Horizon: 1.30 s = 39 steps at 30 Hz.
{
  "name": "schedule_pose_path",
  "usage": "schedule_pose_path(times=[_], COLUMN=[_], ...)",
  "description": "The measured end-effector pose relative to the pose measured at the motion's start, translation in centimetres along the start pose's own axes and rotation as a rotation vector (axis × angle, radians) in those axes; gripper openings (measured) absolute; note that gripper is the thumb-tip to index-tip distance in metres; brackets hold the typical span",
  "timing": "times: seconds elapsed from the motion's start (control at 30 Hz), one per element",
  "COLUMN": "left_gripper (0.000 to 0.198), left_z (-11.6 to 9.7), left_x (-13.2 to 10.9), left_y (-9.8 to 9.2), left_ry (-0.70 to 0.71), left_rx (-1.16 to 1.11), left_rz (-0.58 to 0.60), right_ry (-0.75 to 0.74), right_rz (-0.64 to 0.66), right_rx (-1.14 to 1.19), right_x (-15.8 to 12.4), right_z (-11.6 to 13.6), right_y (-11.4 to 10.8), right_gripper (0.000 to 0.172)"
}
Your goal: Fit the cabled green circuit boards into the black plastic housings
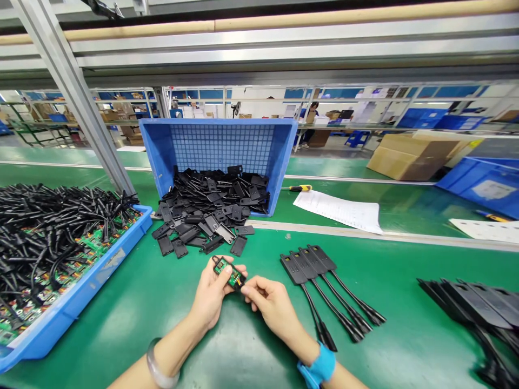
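My left hand holds a small black plastic case with its open side up, thumb pressed on the contents. Inside the case lies a green circuit board with coloured wires at its right end. At that end, my right hand is closed in a pinch against the case's lower right corner; what its fingertips grip is hidden. Right of my hands, several closed black cases with cables lie in a row. Beyond my hands, loose black case halves spill onto the green table.
A tipped blue crate holds more case halves. A blue tray of cabled circuit boards stands left. More cased cables lie far right. Behind are a screwdriver, a paper sheet and a cardboard box. A metal post rises at left.
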<state>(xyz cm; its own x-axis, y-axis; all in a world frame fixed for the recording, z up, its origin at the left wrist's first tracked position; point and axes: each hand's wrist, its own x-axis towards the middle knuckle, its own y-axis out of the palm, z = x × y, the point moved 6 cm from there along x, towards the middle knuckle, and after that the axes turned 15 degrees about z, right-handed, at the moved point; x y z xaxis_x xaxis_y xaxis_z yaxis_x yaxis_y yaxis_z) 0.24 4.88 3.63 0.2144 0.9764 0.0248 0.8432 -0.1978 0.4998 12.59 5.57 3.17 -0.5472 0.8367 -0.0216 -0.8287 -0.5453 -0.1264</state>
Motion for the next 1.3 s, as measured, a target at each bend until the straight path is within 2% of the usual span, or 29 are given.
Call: schedule_pose_path(times=[0.13, 0.4, 0.67, 0.73, 0.83, 0.9, 1.0, 1.13, 1.3], left_gripper=[0.042, 0.041, 0.038, 0.041, 0.043, 0.039, 0.028, 0.013, 0.007], left_z=[0.0, -0.6, -1.1, -1.0, -0.7, -0.2, 0.8, 2.0, 2.7], left_x=[-0.1, -0.4, -0.4, -0.2, 0.0, 0.1, 0.2, 0.3, 0.5], left_y=[0.2, 0.1, 0.2, 0.1, 0.1, 0.4, 1.1, 1.1, 0.4], left_ry=[0.002, 0.106, 0.139, 0.090, -0.044, -0.138, -0.229, -0.229, -0.197], left_rx=[0.006, 0.157, 0.312, 0.242, 0.157, 0.184, 0.294, 0.500, 0.681], left_rz=[-0.005, -0.066, -0.038, -0.020, 0.000, 0.044, 0.176, 0.261, 0.259], right_ry=[0.031, 0.007, 0.052, 0.007, -0.148, -0.281, -0.468, -0.572, -0.571], right_rz=[0.049, -0.026, 0.012, 0.027, -0.014, -0.079, -0.120, -0.135, -0.115], right_rx=[0.019, -0.201, -0.165, -0.206, -0.372, -0.520, -0.763, -1.036, -1.066], right_x=[0.1, 0.0, 0.5, 0.3, -0.2, -0.7, -1.4, -1.6, -1.5], right_z=[0.2, 0.0, -0.1, 0.4, 1.9, 3.0, 4.1, 4.5, 4.1], right_y=[0.3, -0.1, 0.1, 0.0, -0.6, -1.0, -0.9, -0.4, -0.2], right_gripper=[0.046, 0.036, 0.033, 0.033, 0.031, 0.026, 0.022, 0.026, 0.024])
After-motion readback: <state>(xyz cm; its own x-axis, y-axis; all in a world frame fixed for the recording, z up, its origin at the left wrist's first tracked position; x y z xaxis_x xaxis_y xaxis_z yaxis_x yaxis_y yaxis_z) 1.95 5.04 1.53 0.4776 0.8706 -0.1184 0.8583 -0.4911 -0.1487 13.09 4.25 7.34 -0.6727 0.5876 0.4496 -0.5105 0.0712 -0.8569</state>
